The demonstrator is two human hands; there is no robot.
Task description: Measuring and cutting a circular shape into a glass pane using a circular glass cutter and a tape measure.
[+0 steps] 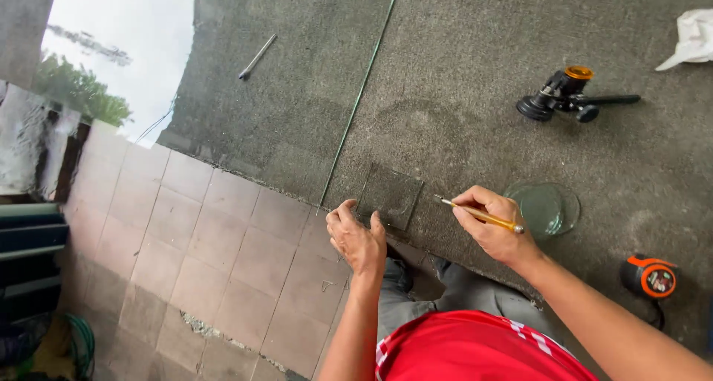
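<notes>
Two hands work at the near edge of a grey felt-covered counter (pixel 460 47). The left hand (pixel 358 238) rests with fingers spread, pressing the near corner of a small square glass pane (pixel 391 194) that lies flat on the counter. The right hand (pixel 490 226) is closed around a yellow-handled glass cutter (pixel 479 215), its tip touching the pane's right edge. Just right of the right hand lies a round glass disc (pixel 546 209). Beyond that hand sits a black circle-cutting tool (pixel 568 95); an orange tape measure (pixel 650 275) lies to its right, nearer the person.
</notes>
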